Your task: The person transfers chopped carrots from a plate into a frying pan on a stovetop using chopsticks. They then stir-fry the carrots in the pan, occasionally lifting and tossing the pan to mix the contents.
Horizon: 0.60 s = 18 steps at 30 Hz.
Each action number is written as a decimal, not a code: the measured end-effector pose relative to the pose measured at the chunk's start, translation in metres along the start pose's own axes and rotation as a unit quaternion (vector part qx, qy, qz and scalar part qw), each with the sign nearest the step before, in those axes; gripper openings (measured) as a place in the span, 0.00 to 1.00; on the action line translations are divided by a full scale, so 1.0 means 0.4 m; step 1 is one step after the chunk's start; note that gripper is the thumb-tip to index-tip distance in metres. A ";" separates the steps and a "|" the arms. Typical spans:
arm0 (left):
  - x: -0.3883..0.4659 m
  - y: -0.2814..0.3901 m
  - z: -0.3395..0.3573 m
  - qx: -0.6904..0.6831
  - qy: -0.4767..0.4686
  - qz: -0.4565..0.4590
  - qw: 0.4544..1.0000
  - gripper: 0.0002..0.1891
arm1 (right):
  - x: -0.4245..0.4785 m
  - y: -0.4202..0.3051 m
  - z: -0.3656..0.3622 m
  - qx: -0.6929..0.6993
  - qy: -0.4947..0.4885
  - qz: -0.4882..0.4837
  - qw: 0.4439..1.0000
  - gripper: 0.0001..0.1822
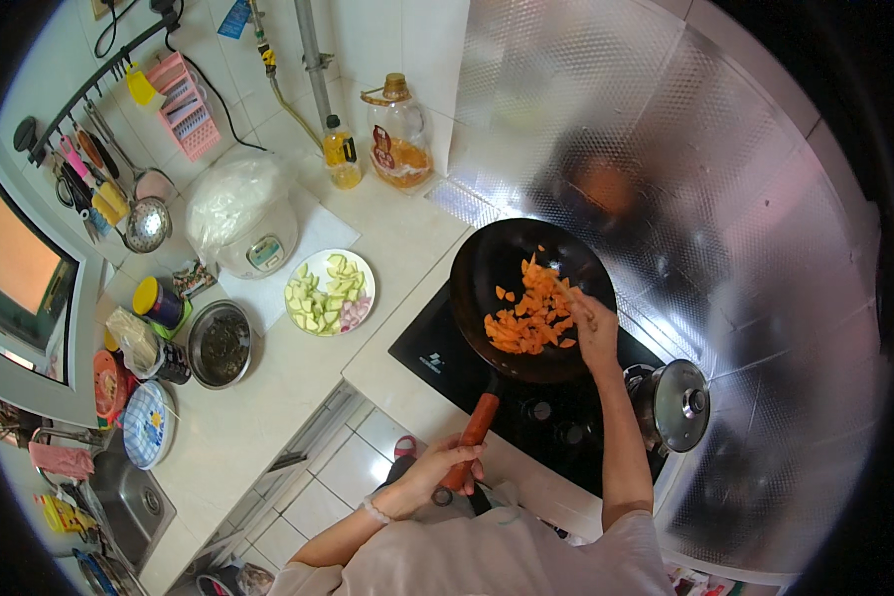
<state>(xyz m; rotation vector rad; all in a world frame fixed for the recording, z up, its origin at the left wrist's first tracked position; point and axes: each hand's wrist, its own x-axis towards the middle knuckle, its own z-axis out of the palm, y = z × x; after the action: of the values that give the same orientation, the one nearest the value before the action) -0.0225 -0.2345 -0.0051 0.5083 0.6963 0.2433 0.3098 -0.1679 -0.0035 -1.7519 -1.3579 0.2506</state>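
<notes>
A dark wok (484,268) sits on the black glass gas hob (432,350). Sliced orange carrot pieces (533,316) lie in it, mostly in its middle and lower part. My left hand (447,465) grips the wok's reddish wooden handle (480,421), which points towards me. Over the right side of the wok, my right hand (596,328) is closed around a thin tan utensil (562,285) whose tip reaches into the carrots. Most of that utensil is hidden by the fingers and the food, so its kind is unclear.
A lidded pot (682,410) stands right of the wok, by a foil-covered wall (752,261). On the left counter are a white plate (314,332) of cut green and pinkish pieces, a metal bowl (243,372), a rice cooker (276,223) under plastic and oil bottles (402,160).
</notes>
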 end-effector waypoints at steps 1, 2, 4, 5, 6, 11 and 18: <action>0.000 0.001 0.001 0.000 0.000 -0.003 1.000 0.20 | -0.009 -0.018 -0.005 0.024 -0.037 0.007 0.999 0.16; 0.000 0.002 0.004 0.000 0.000 -0.006 1.000 0.20 | -0.017 -0.033 -0.012 0.048 -0.074 0.014 0.996 0.15; -0.001 0.002 0.000 -0.002 0.002 -0.009 1.000 0.20 | -0.039 -0.122 -0.037 0.086 -0.122 0.027 0.988 0.15; -0.003 0.003 -0.001 -0.004 0.002 -0.009 1.000 0.19 | -0.054 -0.166 -0.061 0.107 -0.143 0.033 0.983 0.15; -0.003 0.002 -0.003 -0.006 0.001 -0.008 1.000 0.19 | -0.075 -0.198 -0.084 0.128 -0.164 0.038 0.977 0.14; 0.005 -0.006 -0.006 -0.010 0.006 -0.009 1.000 0.20 | -0.106 -0.189 -0.085 0.063 -0.229 0.006 0.971 0.12; 0.002 -0.003 -0.002 0.000 0.006 -0.007 1.000 0.20 | -0.053 -0.045 -0.161 0.041 0.023 0.063 0.997 0.15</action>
<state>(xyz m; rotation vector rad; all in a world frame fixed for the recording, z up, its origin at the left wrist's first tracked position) -0.0224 -0.2351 -0.0067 0.5027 0.7111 0.2338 0.3295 -0.2187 0.0407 -1.7658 -1.1894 0.3289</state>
